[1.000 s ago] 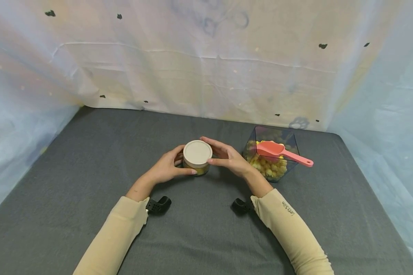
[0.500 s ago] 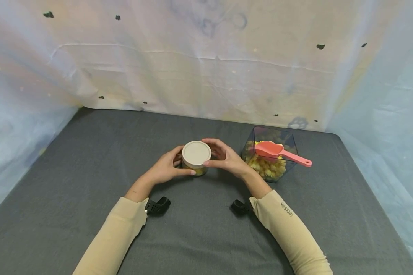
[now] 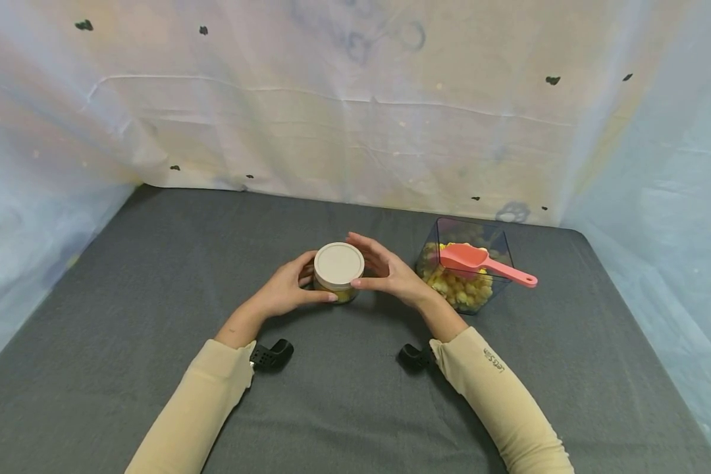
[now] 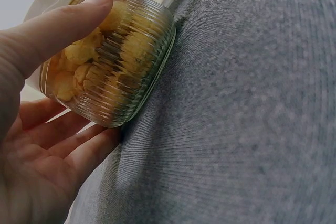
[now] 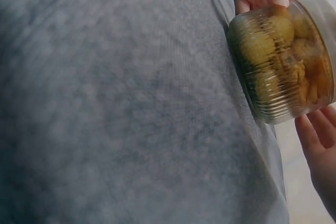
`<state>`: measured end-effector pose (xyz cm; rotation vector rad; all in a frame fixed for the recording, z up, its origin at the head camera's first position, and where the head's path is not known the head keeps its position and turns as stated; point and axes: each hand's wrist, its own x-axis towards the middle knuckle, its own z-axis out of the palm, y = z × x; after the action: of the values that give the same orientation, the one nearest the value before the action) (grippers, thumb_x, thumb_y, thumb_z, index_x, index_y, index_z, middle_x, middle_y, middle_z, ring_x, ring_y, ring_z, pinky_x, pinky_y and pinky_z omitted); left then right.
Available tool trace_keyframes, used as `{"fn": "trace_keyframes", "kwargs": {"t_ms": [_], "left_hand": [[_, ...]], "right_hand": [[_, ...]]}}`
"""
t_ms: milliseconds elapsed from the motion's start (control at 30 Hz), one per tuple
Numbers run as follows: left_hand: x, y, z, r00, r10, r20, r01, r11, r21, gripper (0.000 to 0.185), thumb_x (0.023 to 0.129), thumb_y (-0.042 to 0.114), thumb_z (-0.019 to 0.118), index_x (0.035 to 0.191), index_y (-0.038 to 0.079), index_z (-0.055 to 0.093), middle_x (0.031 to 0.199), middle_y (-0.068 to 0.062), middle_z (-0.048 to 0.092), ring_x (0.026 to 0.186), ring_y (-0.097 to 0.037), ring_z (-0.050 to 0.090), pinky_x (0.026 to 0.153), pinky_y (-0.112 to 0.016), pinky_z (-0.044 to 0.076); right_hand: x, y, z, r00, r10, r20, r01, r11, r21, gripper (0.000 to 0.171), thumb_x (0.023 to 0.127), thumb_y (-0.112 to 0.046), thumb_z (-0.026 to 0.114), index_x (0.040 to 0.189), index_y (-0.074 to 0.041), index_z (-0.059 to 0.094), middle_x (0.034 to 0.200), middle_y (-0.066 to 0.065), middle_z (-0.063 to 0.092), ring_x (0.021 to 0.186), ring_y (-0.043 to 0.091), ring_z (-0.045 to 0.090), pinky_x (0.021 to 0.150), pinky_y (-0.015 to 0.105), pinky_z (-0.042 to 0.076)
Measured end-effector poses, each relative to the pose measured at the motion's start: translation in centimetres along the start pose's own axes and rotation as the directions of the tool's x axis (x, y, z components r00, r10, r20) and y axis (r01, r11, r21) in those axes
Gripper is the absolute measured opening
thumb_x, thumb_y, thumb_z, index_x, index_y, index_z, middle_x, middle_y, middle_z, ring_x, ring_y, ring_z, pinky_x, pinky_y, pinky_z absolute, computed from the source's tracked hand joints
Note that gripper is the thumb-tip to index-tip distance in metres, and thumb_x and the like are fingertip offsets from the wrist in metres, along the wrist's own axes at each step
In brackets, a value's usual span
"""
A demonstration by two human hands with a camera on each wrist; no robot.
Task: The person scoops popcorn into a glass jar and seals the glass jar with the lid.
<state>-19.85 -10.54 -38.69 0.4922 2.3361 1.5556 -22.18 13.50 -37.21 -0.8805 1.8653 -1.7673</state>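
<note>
Near the middle of the grey felt-like surface (image 3: 154,276): a short round jar (image 3: 338,289) of ribbed clear glass, upright, packed with knobbly yellow puffs, capped by a flat, smooth, cream-coloured lid (image 3: 339,264).

Left hand (image 3: 284,289) at the jar's 9 o'clock, cupped round the ribbed wall, thumb laid across the near side, fingers behind the glass. Close up from the left wrist, thumb pad (image 4: 63,24) pressed on the glass just under the lid, fingers (image 4: 68,150) spread loosely below the base.

Right hand (image 3: 391,271) at the jar's 3 o'clock, fairly wide, fingers nearly straight along the lid's rim, thumb tip meeting the near edge; touching or barely clear of the lid, cannot tell. From the right wrist, only fingertips (image 5: 315,140) showing beside the jar's base, apart from the glass.

At the jar's 3 o'clock, past the right hand: a square, dark-tinted clear bin (image 3: 444,234), partly filled with the same yellow puffs. A coral plastic scoop (image 3: 480,262) resting across the bin's top, handle jutting over the rim toward 4 o'clock.

Beige knit sleeves on both forearms, a small black device at each wrist. A crumpled pale sheet (image 3: 355,118) standing behind, from 9 to 3 o'clock.
</note>
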Motion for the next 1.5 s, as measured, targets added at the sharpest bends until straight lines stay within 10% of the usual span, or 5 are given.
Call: {"fn": "trace_keyframes", "kwargs": {"t_ms": [1500], "left_hand": [[-0.01, -0.24, 0.24, 0.999, 0.035, -0.039, -0.034, 0.998, 0.045, 0.088, 0.077, 0.019, 0.082, 0.146, -0.001, 0.031, 0.147, -0.021, 0.039, 0.133, -0.035, 0.044, 0.105, -0.042, 0.042]], "right_hand": [[-0.04, 0.43, 0.69, 0.995, -0.002, -0.104, -0.014, 0.988, -0.155, 0.074, 0.085, -0.012, 0.074, 0.148, -0.007, 0.036, 0.15, 0.01, 0.04, 0.14, 0.022, 0.036, 0.114, 0.046, 0.029]]}}
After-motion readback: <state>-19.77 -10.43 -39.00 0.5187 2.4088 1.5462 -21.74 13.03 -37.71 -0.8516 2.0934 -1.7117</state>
